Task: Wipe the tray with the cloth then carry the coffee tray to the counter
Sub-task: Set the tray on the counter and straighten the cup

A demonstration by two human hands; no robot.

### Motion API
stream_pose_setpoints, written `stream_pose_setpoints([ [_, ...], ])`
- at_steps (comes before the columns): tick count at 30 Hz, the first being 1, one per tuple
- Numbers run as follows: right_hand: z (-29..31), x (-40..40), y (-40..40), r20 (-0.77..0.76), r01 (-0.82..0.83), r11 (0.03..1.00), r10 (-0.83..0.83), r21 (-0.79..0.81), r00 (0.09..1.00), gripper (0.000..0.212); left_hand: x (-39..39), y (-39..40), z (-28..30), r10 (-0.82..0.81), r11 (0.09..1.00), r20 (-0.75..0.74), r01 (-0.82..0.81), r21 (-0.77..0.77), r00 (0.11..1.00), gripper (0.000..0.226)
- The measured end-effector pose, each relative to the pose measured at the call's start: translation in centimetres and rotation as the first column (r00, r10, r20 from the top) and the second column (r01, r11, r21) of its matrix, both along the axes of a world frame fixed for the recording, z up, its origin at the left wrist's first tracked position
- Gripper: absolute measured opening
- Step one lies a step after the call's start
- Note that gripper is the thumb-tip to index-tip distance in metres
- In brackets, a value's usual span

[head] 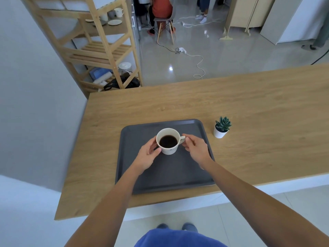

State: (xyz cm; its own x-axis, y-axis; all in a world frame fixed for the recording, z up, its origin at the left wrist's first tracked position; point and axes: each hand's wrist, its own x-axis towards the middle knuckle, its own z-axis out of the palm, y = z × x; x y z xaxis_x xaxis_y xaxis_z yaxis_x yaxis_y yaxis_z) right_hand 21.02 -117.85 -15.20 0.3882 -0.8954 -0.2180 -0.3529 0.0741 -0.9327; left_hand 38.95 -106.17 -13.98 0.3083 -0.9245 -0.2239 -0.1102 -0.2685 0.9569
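Note:
A dark grey tray lies on the wooden counter, near its front edge. On the tray's far half sits a white cup filled with black coffee. My left hand cups the cup's left side, thumb against its wall. My right hand pinches the cup's handle on the right. No cloth is in view.
A small succulent in a white pot stands on the counter just right of the tray. A wooden shelf rack with dishes is at the back left. Beyond the counter a person sits on a chair, with cables across the floor.

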Motion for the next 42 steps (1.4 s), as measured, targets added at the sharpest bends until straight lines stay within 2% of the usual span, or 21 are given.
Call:
stream_pose_setpoints([
  [10,0.2,-0.1,1.9,0.017,0.050,0.999,-0.050,-0.013,0.999,0.023,1.9,0.2,0.1,-0.138,0.989,-0.015,0.139,0.046,0.990,0.058],
  [14,0.4,-0.1,1.9,-0.035,0.018,0.999,-0.019,-0.040,0.999,0.024,2.1,0.2,-0.1,-0.159,0.986,0.001,0.158,0.059,0.987,0.059],
  [16,0.8,-0.7,1.8,-0.124,-0.023,0.990,0.006,-0.136,0.992,0.028,2.4,0.5,-0.1,-0.118,0.991,0.032,0.115,0.061,0.993,0.062],
  [18,0.7,-2.0,1.6,-0.222,-0.052,0.964,-0.007,-0.261,0.975,0.034,3.2,1.3,-0.3,0.011,0.999,0.253,-0.019,0.028,0.967,0.061],
  [20,-0.3,-4.0,1.2,-0.318,-0.062,0.935,-0.057,-0.350,0.946,0.039,4.4,3.1,-1.4,0.148,0.986,0.547,-0.169,-0.013,0.824,0.057],
  [21,-1.1,-5.0,1.0,-0.379,-0.080,0.925,-0.072,-0.370,0.923,0.041,5.0,4.2,-2.3,0.176,0.974,0.636,-0.227,-0.001,0.751,0.056],
  [23,-2.7,-6.6,0.6,-0.484,-0.133,0.916,-0.072,-0.377,0.872,0.044,5.7,6.3,-4.3,0.155,0.950,0.713,-0.302,0.083,0.684,0.056],
  [25,-3.7,-7.3,0.5,-0.538,-0.180,0.911,-0.054,-0.372,0.841,0.045,5.7,7.8,-6.0,0.120,0.939,0.739,-0.318,0.134,0.664,0.052],
  [28,-4.2,-7.6,0.3,-0.553,-0.229,0.896,-0.022,-0.381,0.833,0.050,5.1,8.8,-6.7,0.157,0.941,0.734,-0.325,0.092,0.661,0.049],
  [34,-4.5,-7.7,-0.3,-0.540,-0.225,0.890,-0.027,-0.396,0.841,0.055,3.9,9.6,-6.7,0.166,0.934,0.752,-0.346,0.087,0.637,0.053],
  [42,-4.9,-8.0,-0.3,-0.544,-0.235,0.871,-0.043,-0.431,0.838,0.060,3.4,10.1,-6.8,0.161,0.937,0.736,-0.337,0.096,0.658,0.053],
])
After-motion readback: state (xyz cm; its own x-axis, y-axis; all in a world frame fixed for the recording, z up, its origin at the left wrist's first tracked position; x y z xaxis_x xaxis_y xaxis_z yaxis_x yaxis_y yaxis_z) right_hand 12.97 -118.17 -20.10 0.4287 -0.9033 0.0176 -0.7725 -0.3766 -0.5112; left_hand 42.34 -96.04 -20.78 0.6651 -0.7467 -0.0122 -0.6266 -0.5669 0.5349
